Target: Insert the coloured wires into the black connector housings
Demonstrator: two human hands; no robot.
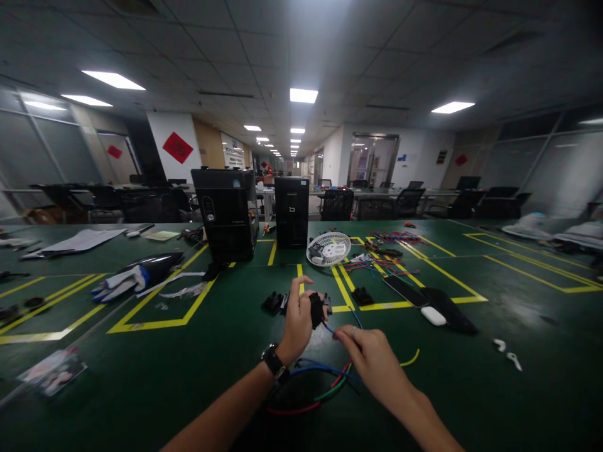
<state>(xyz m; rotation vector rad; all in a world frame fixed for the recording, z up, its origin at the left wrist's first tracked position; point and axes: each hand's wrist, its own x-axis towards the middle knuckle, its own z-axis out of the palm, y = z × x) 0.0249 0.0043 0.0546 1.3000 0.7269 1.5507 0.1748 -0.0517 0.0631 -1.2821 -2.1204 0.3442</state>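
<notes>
My left hand (301,314), with a watch (274,362) on its wrist, is closed around a small black connector block (316,310); its exact kind is not clear. Pinched between thumb and finger of my right hand (372,355) is a thin blue wire (329,329), its end at the block. Whether the wire sits inside the block cannot be made out. Below both hands, loose blue, red and green wires (330,394) curve over the table, and a yellow wire end (411,358) sticks out to the right. More black connector pieces (273,302) lie just behind my left hand.
On the green table (188,376) with yellow tape lines stand two black computer towers (226,216) (292,213). A white basket (328,249) is beside them. Coloured wires (396,238), a phone (405,291), a white case (433,316) and earbuds (509,355) lie right. Gloves (125,280) lie left.
</notes>
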